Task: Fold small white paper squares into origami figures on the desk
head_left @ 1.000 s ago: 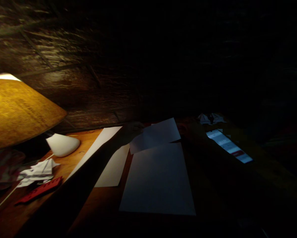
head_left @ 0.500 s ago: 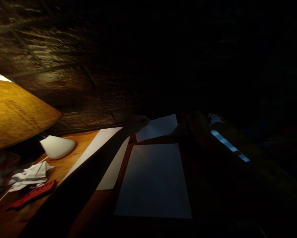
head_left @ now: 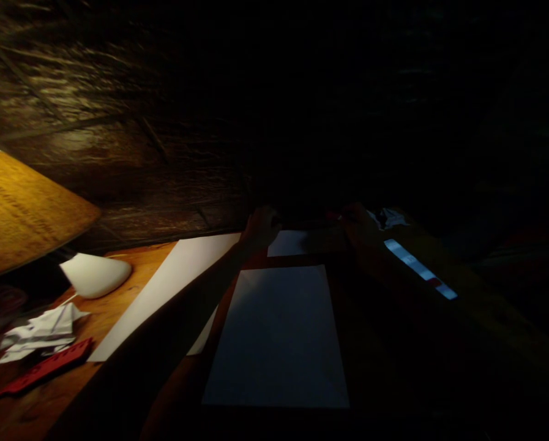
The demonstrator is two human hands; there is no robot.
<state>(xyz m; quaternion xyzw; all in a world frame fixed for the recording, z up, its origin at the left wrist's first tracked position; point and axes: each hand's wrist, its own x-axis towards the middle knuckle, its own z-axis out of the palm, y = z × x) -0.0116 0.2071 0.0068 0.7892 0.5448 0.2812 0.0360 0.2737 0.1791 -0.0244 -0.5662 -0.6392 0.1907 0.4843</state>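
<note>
My left hand is over the far side of the table, its fingers curled; what they hold, if anything, is lost in the dark. Just beneath and right of it lies a small white sheet, partly in shadow. My right hand, dim, is closed around a small red object whose kind I cannot make out. Nearer to me rests a large sheet of paper. Another white sheet lies under my left forearm.
At the left stand a lamp with a yellow shade and a white base. Near it are crumpled paper and a red notched strip. Right of my right hand lie a pale strip and more crumpled paper. Behind rises a dark wall.
My left hand has left the small sheet's edge and curled farther back. The sheet, tilted up before, now looks flatter. The red object in my right hand shows more clearly.
</note>
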